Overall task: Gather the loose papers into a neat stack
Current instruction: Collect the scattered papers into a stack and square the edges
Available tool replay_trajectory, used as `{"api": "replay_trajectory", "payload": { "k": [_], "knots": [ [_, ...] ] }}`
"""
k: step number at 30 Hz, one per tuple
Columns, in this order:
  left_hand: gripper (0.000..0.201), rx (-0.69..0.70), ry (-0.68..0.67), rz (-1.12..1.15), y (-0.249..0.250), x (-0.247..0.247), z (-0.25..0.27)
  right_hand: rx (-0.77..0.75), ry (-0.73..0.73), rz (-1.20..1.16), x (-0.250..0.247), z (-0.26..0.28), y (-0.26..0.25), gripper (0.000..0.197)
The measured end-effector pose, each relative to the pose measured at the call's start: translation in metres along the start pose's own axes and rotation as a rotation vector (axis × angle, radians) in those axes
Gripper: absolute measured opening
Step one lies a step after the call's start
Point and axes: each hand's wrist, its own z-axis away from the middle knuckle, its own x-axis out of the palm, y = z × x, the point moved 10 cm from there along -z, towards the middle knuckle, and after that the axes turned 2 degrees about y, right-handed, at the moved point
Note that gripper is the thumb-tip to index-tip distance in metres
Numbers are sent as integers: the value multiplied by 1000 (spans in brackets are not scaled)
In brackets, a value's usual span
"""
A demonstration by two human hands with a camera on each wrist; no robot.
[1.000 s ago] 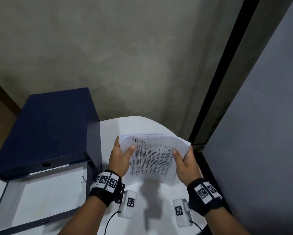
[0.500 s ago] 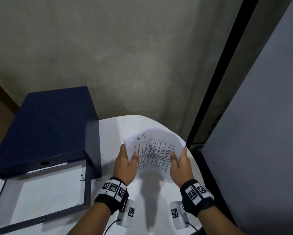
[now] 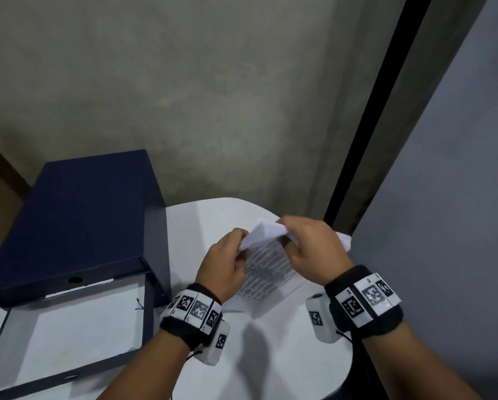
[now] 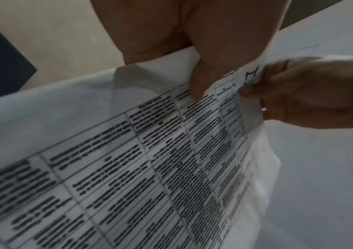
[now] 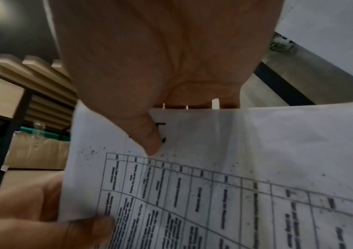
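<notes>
Paper bundle (image 3: 266, 267) pinched at top edge by left hand (image 3: 223, 268) and right hand (image 3: 311, 252), lower edge apparently on white table (image 3: 285, 356): best loosened slightly, tapped square, then laid flat.

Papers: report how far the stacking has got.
Done: the papers are gathered into one bundle, off the table. In hand: the left hand and right hand both grip its upper end, which is bent over. Left: squaring the edges and laying the bundle flat. No loose sheet shows on the table.
</notes>
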Motion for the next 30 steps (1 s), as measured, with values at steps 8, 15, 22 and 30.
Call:
{"api": "replay_trajectory", "payload": {
  "k": [8,15,22,30],
  "knots": [
    [86,-499,334,-27,-91,-36,39,270,220,-730,-8,45,90,26],
    [53,-717,227,826,-129,7,47,533,302,-995,31,84,145,23],
    [33,-691,337,718,-133,-1,57,712,323,-1106,104,112,153,25],
    [22,-836,289,591,-171,24,87,762,222,-940,143,115,162,26]
  ]
}}
